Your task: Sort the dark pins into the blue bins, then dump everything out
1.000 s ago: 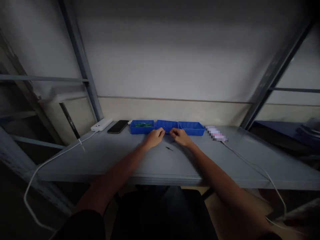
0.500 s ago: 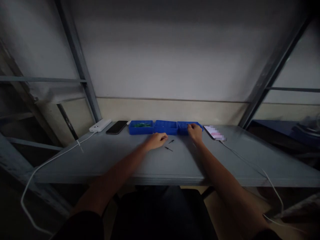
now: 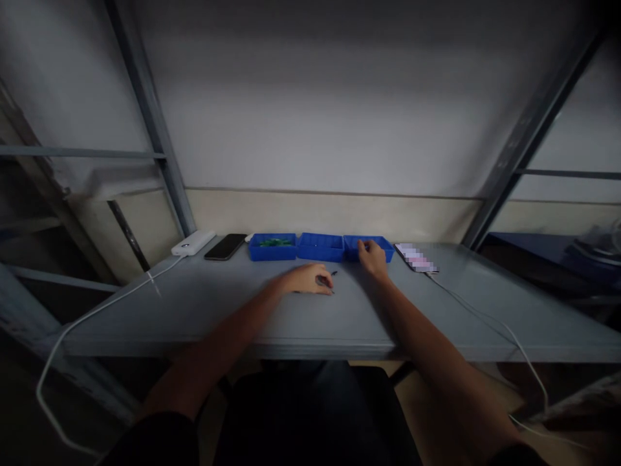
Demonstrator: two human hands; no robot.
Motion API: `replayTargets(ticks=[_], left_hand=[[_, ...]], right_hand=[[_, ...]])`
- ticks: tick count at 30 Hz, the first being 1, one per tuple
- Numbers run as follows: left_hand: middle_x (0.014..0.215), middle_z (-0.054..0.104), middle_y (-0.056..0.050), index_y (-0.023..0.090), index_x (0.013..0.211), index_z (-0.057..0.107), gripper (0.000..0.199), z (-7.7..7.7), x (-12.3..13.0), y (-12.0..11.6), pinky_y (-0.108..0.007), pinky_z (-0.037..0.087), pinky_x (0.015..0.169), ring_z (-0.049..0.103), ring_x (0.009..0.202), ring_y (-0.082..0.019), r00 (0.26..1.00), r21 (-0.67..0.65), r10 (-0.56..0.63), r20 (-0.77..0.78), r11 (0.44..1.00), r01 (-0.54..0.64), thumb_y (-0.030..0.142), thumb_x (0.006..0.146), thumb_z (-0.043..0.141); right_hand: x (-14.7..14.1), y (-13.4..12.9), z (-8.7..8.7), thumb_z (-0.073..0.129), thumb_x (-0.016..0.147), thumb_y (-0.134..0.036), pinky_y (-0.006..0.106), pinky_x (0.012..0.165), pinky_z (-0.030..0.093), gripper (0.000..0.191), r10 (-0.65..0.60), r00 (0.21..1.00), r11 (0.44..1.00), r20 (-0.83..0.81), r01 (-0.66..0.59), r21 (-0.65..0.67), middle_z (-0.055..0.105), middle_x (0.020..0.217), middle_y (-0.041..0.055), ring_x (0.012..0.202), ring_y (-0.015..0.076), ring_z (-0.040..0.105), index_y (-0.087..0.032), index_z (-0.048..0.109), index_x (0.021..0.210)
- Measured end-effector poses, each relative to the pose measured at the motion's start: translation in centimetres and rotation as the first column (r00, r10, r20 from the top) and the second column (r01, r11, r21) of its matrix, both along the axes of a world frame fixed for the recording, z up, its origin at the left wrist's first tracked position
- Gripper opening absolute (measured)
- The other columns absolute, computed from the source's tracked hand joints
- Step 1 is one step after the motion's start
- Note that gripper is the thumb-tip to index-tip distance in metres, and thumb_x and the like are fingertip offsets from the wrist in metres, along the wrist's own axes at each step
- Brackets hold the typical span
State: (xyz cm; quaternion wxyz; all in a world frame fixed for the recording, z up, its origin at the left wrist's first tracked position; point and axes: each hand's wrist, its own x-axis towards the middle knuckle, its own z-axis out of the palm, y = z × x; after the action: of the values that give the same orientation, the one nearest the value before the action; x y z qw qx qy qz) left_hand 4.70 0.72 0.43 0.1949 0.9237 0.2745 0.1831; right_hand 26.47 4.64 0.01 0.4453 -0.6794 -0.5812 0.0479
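My left hand is low over the grey table, thumb and fingers apart around a small dark piece that it mostly covers. Just beyond its fingertips lies another small dark piece. My right hand reaches over the front edge of the right blue bin, fingers bent together; whatever they pinch is too small to see. The middle blue bin stands beside it, and the left blue bin holds green pieces.
On the table, a white power bank and a dark phone lie at the left. A lit phone with a white cable lies at the right. Metal uprights flank both sides.
My left hand has moved down and slightly right, and its fingers have opened over the nearer dark piece. My right hand has shifted slightly left at the right bin.
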Motion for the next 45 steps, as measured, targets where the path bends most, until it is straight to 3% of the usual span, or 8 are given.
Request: replayTargets(ticks=[6,15,19,24,28,32,41,45], left_hand=[[0.082,0.061,-0.002,0.017,0.08,0.062,0.012,-0.3,0.5,-0.6,-0.021,0.04,0.066,0.054,0.072,-0.011,0.995,0.086,0.088,-0.041,0.993,-0.084,0.026,0.078,0.054],[0.091,0.064,-0.003,0.016,0.096,0.059,0.02,-0.3,0.1,0.4,-0.024,0.043,0.078,0.057,0.082,-0.013,0.916,0.067,0.284,0.283,0.947,-0.314,0.021,0.083,0.044],[0.083,0.066,-0.004,0.015,0.089,0.061,0.017,-0.6,-0.1,1.5,-0.024,0.047,0.072,0.06,0.073,-0.012,0.836,-0.078,0.347,0.424,0.934,-0.348,0.021,0.079,0.05],[0.077,0.066,-0.005,0.011,0.086,0.06,0.015,-0.7,-0.3,2.6,-0.025,0.05,0.065,0.062,0.066,-0.012,0.651,-0.367,0.465,0.601,0.883,-0.292,0.022,0.078,0.053],[0.077,0.066,-0.006,0.01,0.086,0.057,0.016,-0.6,-0.3,2.7,-0.024,0.051,0.065,0.062,0.065,-0.011,0.57,-0.501,0.527,0.631,0.837,-0.22,0.023,0.078,0.055],[0.073,0.064,-0.004,0.01,0.084,0.056,0.015,-0.9,-0.2,2.4,-0.022,0.049,0.063,0.062,0.064,-0.01,0.587,-0.491,0.509,0.63,0.846,-0.208,0.023,0.078,0.054],[0.066,0.062,-0.001,0.011,0.075,0.055,0.003,-1.0,-0.8,2.6,-0.02,0.047,0.057,0.058,0.057,-0.008,0.748,-0.395,0.432,0.504,0.886,-0.245,0.013,0.073,0.054],[0.071,0.065,-0.003,0.01,0.083,0.06,0.015,-1.2,-1.0,2.8,-0.022,0.048,0.061,0.059,0.06,-0.009,0.795,-0.386,0.382,0.471,0.9,-0.204,0.01,0.071,0.051]], right_hand=[[-0.6,0.0,-0.1,0.036,0.084,-0.045,0.026,0.066,0.036,0.039,0.113,0.993,0.993,0.035,-0.114,0.033,0.064,0.08,0.008,0.074,0.0177,0.056,-0.016,0.062,0.087],[-2.7,-1.0,0.6,0.034,0.084,-0.046,0.022,0.057,0.032,0.038,0.333,0.935,0.939,0.117,-0.341,0.052,0.058,0.065,0.0019,0.061,0.0132,0.05,-0.017,0.059,0.079],[-3.4,-1.6,0.6,0.038,0.083,-0.044,0.022,0.055,0.031,0.035,0.458,0.877,0.888,0.147,-0.459,-0.03,0.056,0.065,0.0014,0.06,0.0118,0.048,-0.017,0.06,0.079],[-4.5,-2.5,0.4,0.046,0.079,-0.035,0.02,0.051,0.028,0.026,0.682,0.714,0.73,0.156,-0.677,-0.091,0.052,0.06,-0.0022,0.053,0.0089,0.043,-0.015,0.06,0.084],[-5.2,-2.6,0.0,0.046,0.079,-0.029,0.019,0.051,0.027,0.021,0.682,0.699,0.724,0.218,-0.686,-0.065,0.051,0.06,-0.002,0.053,0.0084,0.042,-0.015,0.06,0.085],[-5.4,-2.3,-0.2,0.044,0.08,-0.025,0.02,0.053,0.028,0.019,0.661,0.698,0.734,0.276,-0.678,-0.044,0.054,0.063,-0.0005,0.054,0.0087,0.043,-0.015,0.06,0.083],[-5.1,-2.5,0.0,0.042,0.076,-0.017,0.02,0.053,0.027,0.019,0.675,0.673,0.722,0.302,-0.687,-0.084,0.054,0.06,-0.0009,0.054,0.0094,0.042,-0.015,0.061,0.077],[-4.9,-2.6,0.2,0.042,0.077,-0.02,0.02,0.054,0.028,0.02,0.711,0.65,0.695,0.268,-0.709,-0.122,0.056,0.063,-0.0005,0.056,0.0094,0.044,-0.015,0.062,0.079]])
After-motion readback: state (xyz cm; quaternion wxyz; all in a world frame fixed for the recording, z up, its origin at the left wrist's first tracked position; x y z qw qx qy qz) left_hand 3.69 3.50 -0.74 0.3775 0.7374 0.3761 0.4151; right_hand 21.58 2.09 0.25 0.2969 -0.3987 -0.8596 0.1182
